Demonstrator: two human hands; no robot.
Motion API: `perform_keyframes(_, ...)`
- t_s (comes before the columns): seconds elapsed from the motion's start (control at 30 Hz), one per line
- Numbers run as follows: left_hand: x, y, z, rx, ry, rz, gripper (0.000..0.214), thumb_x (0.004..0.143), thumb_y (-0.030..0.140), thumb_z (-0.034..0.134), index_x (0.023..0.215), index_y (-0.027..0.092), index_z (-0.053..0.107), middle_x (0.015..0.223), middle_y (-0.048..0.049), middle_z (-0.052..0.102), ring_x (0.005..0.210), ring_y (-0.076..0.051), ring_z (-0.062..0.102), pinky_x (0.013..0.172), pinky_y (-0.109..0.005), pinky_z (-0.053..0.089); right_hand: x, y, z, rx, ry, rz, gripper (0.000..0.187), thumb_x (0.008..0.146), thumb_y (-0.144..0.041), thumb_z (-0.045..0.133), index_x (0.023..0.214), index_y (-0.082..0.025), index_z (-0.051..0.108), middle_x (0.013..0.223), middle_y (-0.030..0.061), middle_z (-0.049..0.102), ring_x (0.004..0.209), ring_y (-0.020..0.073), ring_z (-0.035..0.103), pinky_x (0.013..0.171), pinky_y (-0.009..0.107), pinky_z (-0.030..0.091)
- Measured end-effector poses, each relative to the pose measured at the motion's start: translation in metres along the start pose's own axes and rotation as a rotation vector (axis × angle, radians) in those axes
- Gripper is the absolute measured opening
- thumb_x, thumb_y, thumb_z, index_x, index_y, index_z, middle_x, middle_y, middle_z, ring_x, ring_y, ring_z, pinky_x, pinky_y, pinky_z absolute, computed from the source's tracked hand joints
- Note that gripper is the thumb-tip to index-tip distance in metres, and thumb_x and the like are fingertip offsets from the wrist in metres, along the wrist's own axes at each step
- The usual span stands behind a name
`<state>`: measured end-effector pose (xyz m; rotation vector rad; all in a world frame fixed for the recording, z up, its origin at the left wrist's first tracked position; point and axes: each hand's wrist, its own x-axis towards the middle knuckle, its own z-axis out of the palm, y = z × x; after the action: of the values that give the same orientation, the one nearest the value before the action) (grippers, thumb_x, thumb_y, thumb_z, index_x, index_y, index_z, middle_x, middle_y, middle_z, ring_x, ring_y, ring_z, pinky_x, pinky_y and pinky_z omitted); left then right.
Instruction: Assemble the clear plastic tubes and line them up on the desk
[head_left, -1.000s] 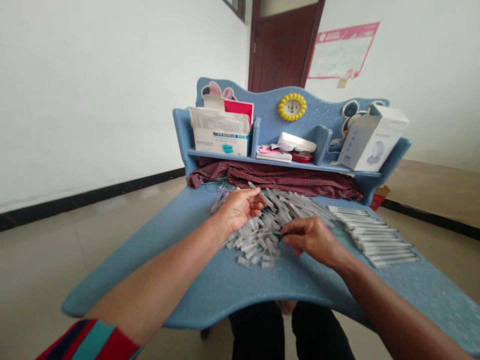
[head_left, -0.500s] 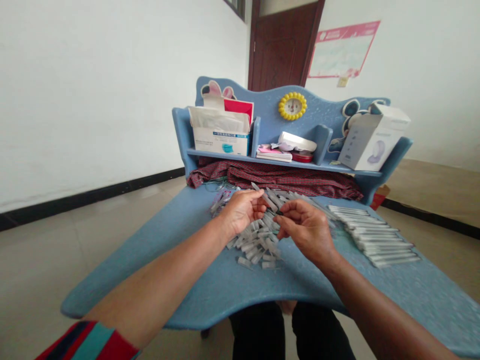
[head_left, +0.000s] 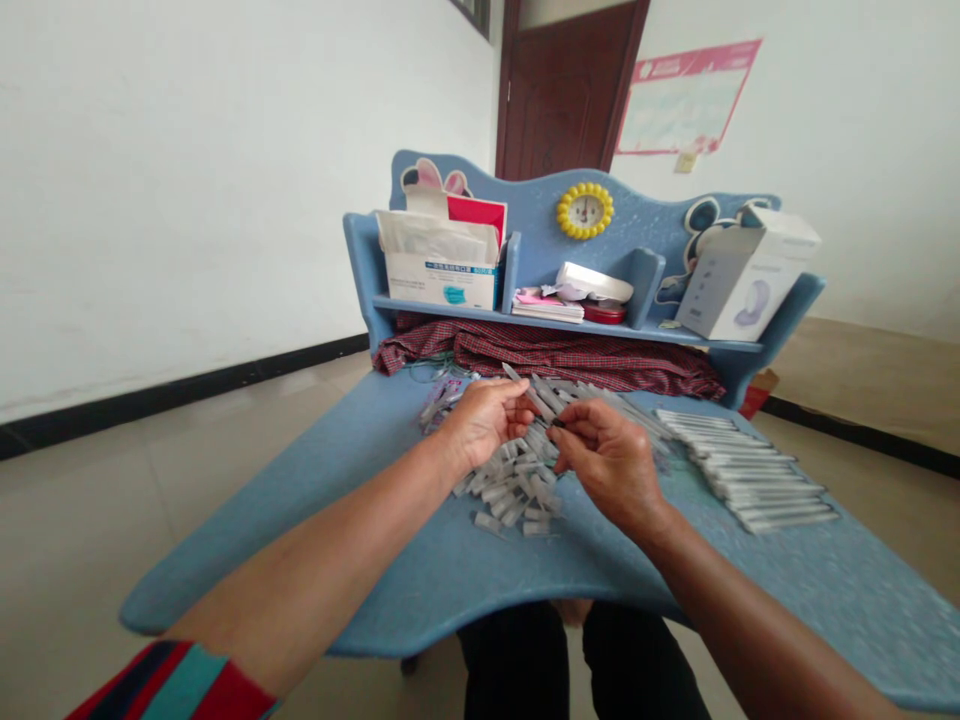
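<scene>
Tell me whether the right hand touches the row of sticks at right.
No, the right hand is by the end of the clear tube in the left hand, apart from that row of sticks.

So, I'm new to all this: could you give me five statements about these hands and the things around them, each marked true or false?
1. The left hand holds a slim translucent piece. True.
2. The row of slim rods lies to the right of the loose pile of short pieces. True.
3. The right hand rests on the row of slim rods. False: it is close to the left hand, a small dark piece at its fingertips.
4. The checked cloth lies under the shelf. True.
5. The yellow-rimmed dial is below the shelf. False: it is above it.
</scene>
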<state>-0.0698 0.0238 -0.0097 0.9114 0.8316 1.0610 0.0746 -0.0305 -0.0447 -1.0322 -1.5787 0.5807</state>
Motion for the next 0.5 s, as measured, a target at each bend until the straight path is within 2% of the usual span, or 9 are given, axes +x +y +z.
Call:
perform_keyframes(0.23, 0.001, -0.001, -0.002, -0.013, -0.010, -0.002, 0.014, 0.081, 0.015, 0.056, 0.070, 0.009, 0.061, 0.056, -0.0044, 0.063, 0.041, -0.008, 0.055, 0.038, -0.016, 0.041, 0.000, 0.002, -0.003, -0.254, 0.022, -0.120, 0.006, 0.082, -0.026, 0.052, 0.085, -0.022, 0.055, 0.064, -0.0007, 0.064, 0.053, 0.0128, 0.061, 0.054, 0.024, 0.047)
perform_keyframes(0.5, 0.001, -0.001, -0.001, -0.013, -0.028, 0.049, 0.012, 0.080, 0.014, 0.057, 0.069, 0.009, 0.060, 0.056, -0.0040, 0.063, 0.041, -0.008, 0.054, 0.039, -0.016, 0.041, 0.000, -0.005, -0.012, -0.689, 0.053, -0.377, 0.016, 0.086, -0.025, 0.048, 0.090, -0.018, 0.063, 0.078, 0.0054, 0.068, 0.066, 0.0153, 0.063, 0.061, 0.024, 0.042)
